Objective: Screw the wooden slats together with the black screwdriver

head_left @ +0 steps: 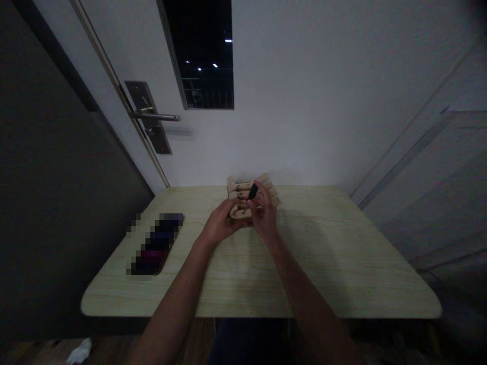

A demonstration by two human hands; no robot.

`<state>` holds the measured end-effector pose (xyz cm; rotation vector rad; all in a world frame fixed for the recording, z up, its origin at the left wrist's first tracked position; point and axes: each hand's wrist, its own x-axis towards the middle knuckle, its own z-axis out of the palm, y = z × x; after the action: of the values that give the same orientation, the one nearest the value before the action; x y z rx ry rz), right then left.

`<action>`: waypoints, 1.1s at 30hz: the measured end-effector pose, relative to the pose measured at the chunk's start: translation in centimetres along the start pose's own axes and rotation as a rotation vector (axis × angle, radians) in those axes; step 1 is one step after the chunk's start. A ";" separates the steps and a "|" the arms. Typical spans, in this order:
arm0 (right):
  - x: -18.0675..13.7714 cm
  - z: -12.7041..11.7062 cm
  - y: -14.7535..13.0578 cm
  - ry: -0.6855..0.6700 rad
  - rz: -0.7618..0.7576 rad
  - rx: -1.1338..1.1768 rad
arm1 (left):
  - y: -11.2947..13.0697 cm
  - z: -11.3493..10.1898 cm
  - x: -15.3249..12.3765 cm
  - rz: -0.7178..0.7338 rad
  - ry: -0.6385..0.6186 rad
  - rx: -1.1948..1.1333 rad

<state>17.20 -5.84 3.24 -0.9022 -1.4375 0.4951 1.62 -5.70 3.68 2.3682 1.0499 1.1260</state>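
A small light wooden assembly (pixel 239 188) of slats and blocks stands near the far middle of the pale wooden table (pixel 323 263). My left hand (pixel 220 222) curls round its near left side and steadies it. My right hand (pixel 263 212) is closed round a small black-handled tool (pixel 253 191), likely a screwdriver, whose tip points down into the wooden piece. Several wooden slats (pixel 271 187) fan out behind my right hand.
A dark flat object (pixel 155 244), blurred out, lies on the table's left side. Behind the table is a white wall with a door, its metal lever handle (pixel 154 116) at the upper left. A white scrap (pixel 79 351) lies on the floor.
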 end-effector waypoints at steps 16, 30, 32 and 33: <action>0.0 -0.3 -0.4 0.040 -0.039 -0.114 | -0.3 -0.1 0.0 0.007 0.003 -0.001; -0.2 0.3 -0.4 -0.105 0.006 -0.003 | -0.5 0.2 0.0 0.041 0.040 0.007; -0.1 0.4 -0.5 -0.098 0.007 0.009 | -0.6 0.3 -0.1 0.046 0.043 0.017; -0.1 0.4 -0.5 -0.087 0.007 0.006 | -0.6 0.3 -0.1 0.045 0.039 0.022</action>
<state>16.65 -6.10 3.54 -0.8906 -1.5115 0.5495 1.52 -5.36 3.14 2.4069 1.0323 1.1873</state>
